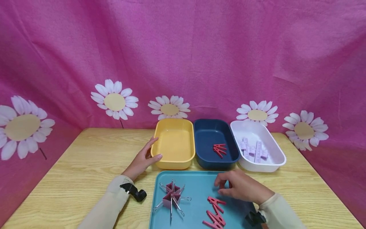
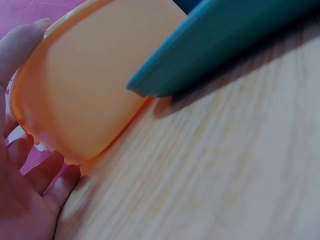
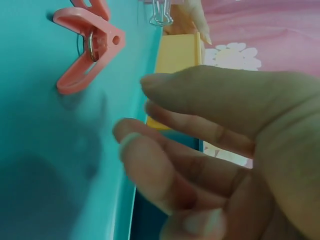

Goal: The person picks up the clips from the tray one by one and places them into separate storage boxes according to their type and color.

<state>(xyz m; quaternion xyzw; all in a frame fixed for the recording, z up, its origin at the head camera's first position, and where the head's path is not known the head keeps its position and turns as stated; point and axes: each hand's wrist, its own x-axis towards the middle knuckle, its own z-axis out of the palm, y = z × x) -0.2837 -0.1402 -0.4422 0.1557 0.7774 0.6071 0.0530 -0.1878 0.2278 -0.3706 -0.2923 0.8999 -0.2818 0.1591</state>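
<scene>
My left hand (image 1: 143, 160) holds the near left corner of the yellow tub (image 1: 174, 165), its thumb and forefinger at the rim. In the left wrist view, other fingers (image 2: 46, 176) lie along the tub's outer side. Over the teal tray (image 1: 197, 181), my right hand (image 1: 238, 186) hovers with loosely bent fingers and nothing between them. Several red clothespins (image 1: 215, 219) lie on the tray just below it; one clothespin (image 3: 92, 47) shows close up in the right wrist view. Dark pink binder clips (image 1: 172, 198) with wire handles stand clustered at the tray's left.
A navy tub (image 1: 213, 163) beside the yellow one contains red clothespins (image 1: 219, 149). Right of that, a white tub (image 1: 278, 162) has pale lilac pieces (image 1: 258, 152) in it. All three tubs stand in a row behind the tray on a wooden table (image 1: 85, 165). A pink flowered cloth (image 1: 183, 57) hangs behind.
</scene>
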